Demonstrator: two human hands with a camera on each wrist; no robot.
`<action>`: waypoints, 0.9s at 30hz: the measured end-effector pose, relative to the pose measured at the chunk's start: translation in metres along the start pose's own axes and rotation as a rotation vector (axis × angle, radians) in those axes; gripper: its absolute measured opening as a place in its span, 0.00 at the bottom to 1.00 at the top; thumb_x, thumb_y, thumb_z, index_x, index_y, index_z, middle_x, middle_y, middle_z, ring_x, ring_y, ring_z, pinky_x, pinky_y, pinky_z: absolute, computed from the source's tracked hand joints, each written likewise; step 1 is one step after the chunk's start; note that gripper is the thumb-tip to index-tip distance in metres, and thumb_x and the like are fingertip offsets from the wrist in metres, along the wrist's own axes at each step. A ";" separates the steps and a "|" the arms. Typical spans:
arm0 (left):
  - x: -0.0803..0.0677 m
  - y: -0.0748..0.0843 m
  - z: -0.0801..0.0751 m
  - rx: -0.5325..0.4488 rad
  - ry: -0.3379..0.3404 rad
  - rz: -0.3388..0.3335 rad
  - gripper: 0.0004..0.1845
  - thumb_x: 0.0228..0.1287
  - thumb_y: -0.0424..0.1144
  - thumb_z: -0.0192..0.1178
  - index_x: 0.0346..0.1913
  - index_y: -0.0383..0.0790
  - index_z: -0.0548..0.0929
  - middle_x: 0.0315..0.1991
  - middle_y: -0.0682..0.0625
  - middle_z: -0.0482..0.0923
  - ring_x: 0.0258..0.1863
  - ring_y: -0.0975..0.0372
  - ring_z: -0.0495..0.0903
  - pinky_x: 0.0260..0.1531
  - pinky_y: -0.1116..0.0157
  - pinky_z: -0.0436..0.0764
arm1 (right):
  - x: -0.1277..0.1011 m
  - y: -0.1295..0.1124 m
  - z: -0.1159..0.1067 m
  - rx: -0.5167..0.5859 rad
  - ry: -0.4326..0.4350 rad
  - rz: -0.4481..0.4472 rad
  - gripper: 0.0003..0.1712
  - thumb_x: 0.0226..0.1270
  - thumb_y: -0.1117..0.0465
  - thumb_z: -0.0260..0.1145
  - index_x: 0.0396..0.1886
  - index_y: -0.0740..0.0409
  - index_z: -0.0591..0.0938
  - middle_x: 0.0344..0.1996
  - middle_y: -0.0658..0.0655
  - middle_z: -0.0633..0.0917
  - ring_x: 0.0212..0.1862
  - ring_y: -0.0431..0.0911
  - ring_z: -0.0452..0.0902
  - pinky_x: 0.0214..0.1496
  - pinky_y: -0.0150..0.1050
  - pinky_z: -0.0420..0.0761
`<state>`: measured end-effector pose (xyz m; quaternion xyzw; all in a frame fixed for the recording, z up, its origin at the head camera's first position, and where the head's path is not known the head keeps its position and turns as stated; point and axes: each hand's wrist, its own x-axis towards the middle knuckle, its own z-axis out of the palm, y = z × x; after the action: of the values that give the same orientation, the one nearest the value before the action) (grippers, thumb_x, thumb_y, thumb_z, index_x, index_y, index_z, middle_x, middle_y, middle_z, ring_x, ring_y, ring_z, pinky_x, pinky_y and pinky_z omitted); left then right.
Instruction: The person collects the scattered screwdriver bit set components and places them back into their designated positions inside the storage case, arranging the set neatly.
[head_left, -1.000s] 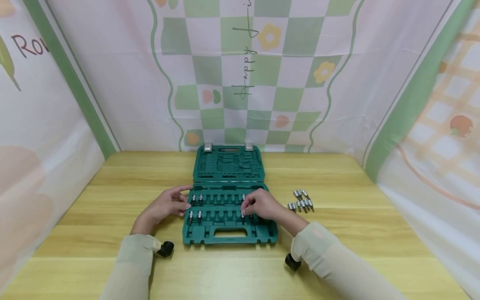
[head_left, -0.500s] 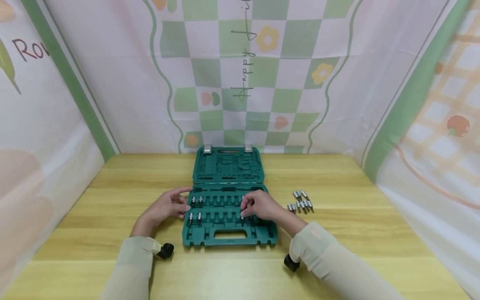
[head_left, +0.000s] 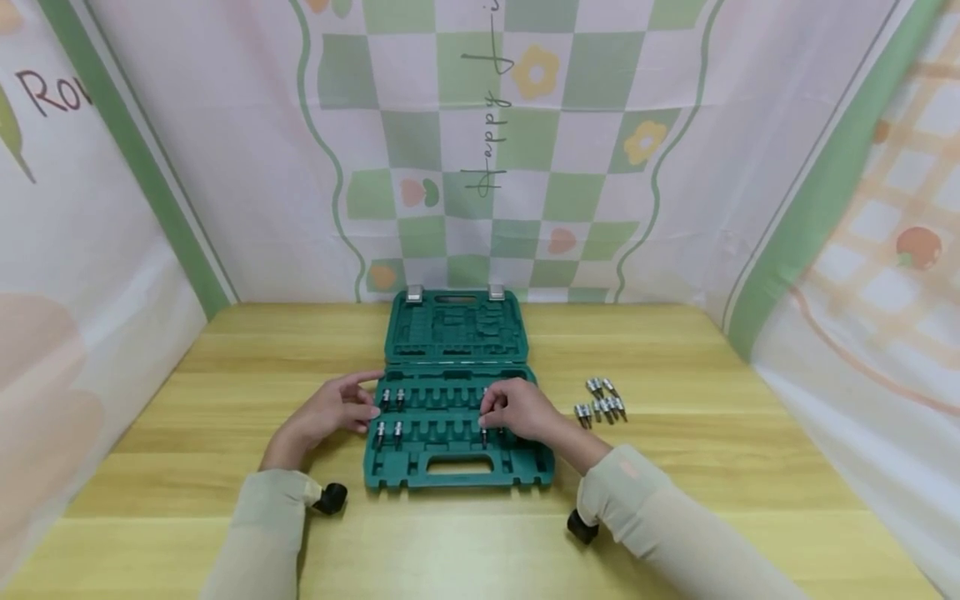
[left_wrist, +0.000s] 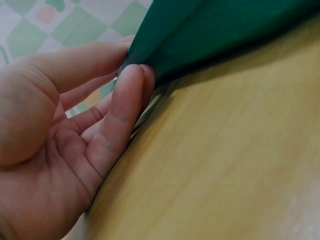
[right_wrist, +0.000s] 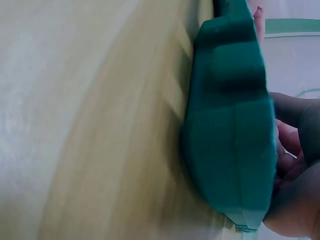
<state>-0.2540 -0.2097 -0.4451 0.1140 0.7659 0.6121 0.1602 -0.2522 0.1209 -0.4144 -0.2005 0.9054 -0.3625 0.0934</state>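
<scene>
Pinching a small bit socket (head_left: 484,434) with my right hand (head_left: 521,410), fingertips curled down on it over the front row of the green tool case (head_left: 459,471), right-of-centre slot. Left hand (head_left: 330,411) sits at the case's 9 o'clock edge, fingers relaxed and mostly straight, thumb and forefinger tips touching the case wall (left_wrist: 210,35); it steadies, not gripping anything that I can see. Case lies open flat at table centre, lid (head_left: 456,327) folded back at 12 o'clock. Four bits already seated at the left end of the tray (head_left: 389,414), two per row. Loose pile of bits (head_left: 600,406) lies at the case's 3 o'clock on the wooden table (head_left: 750,467), well apart from my hand.

Handling call: the bit looks like chromed steel, so hard, stiff, dense for its size, and slick. I'd judge a tip pinch on the wider socket end is the hold, shank pointing along the slot, then press straight down till the moulded plastic takes it. Slots look snug; a tilted bit will likely jam or pop out. Case is light hollow plastic and may skate on the smooth wood, hence the left hand bracing it. Right wrist view only shows the case's outer wall (right_wrist: 230,135) and part of my palm; the pinch itself is hidden there.
</scene>
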 end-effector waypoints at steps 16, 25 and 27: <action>-0.001 0.000 -0.001 -0.005 0.012 -0.011 0.35 0.65 0.29 0.61 0.74 0.42 0.62 0.43 0.38 0.72 0.34 0.52 0.79 0.36 0.59 0.84 | -0.002 0.011 -0.025 0.056 0.127 -0.006 0.04 0.62 0.64 0.71 0.34 0.55 0.83 0.23 0.53 0.76 0.26 0.47 0.70 0.28 0.41 0.73; 0.000 -0.002 -0.001 -0.009 0.004 0.002 0.34 0.66 0.29 0.61 0.74 0.41 0.62 0.42 0.39 0.73 0.33 0.53 0.79 0.35 0.58 0.84 | -0.008 0.033 -0.046 -0.077 0.165 -0.013 0.06 0.62 0.63 0.71 0.39 0.56 0.85 0.25 0.51 0.76 0.26 0.47 0.69 0.25 0.41 0.72; 0.000 -0.002 -0.001 -0.010 0.003 0.002 0.34 0.66 0.29 0.61 0.74 0.42 0.62 0.42 0.39 0.73 0.34 0.53 0.79 0.35 0.58 0.84 | -0.011 0.039 -0.051 -0.106 0.171 -0.010 0.06 0.62 0.62 0.71 0.39 0.56 0.85 0.26 0.51 0.76 0.27 0.47 0.69 0.24 0.41 0.71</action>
<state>-0.2545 -0.2108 -0.4470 0.1128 0.7631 0.6162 0.1590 -0.2701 0.1826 -0.4041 -0.1783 0.9268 -0.3305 0.0032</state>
